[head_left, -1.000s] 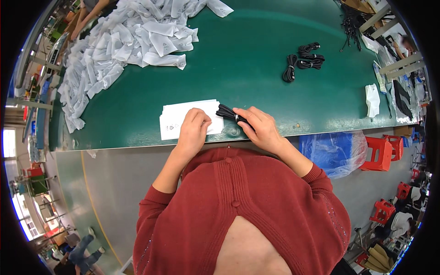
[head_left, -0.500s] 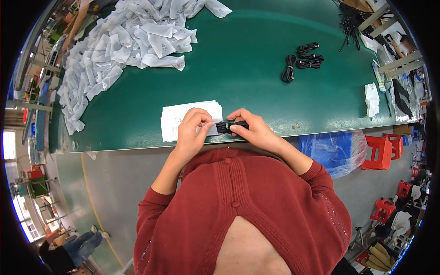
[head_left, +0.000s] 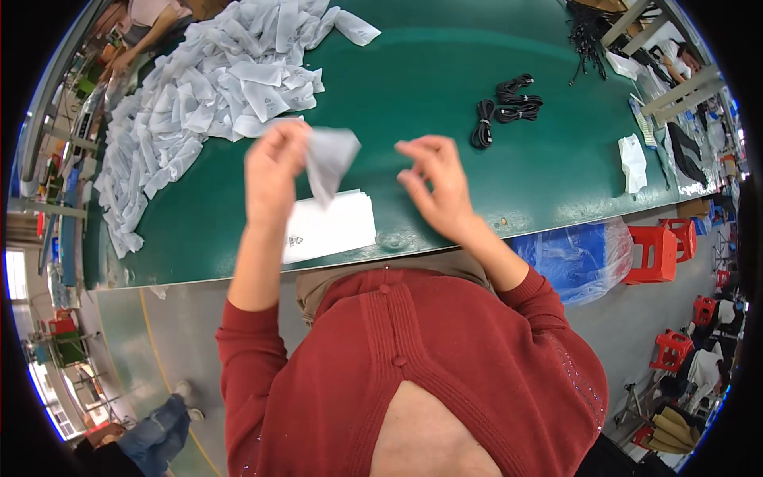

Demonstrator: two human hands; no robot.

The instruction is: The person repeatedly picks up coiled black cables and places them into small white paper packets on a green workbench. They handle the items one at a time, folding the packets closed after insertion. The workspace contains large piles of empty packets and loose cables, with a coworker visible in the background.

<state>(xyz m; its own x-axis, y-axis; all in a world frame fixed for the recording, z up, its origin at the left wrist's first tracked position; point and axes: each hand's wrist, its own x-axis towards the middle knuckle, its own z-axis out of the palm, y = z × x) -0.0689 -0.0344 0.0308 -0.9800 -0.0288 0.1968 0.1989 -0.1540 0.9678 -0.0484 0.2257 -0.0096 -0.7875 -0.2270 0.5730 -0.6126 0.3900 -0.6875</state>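
Observation:
My left hand [head_left: 273,171] is raised over the green table [head_left: 421,87], pinching a translucent white bag [head_left: 330,163] that is blurred by motion. Whether a cable lies inside it cannot be made out. To its right, my right hand [head_left: 439,181] hovers with fingers apart and nothing in them. Beneath and between the hands, a stack of flat white bags [head_left: 338,229] lies near the table's front edge. Several tied black cable bundles [head_left: 509,110] rest farther off to the right.
A big heap of white bags [head_left: 207,87] covers the far left. Loose black cables [head_left: 586,40] and a white packet [head_left: 633,163] lie at the right. Below the table's right edge stand a plastic-covered blue container [head_left: 564,258] and red stools [head_left: 652,253]. Another person [head_left: 151,437] is at lower left.
The black cable bundle at my fingers is out of sight. My left hand has lifted a bag up and left toward the heap. My right hand has opened and risen away from the stack.

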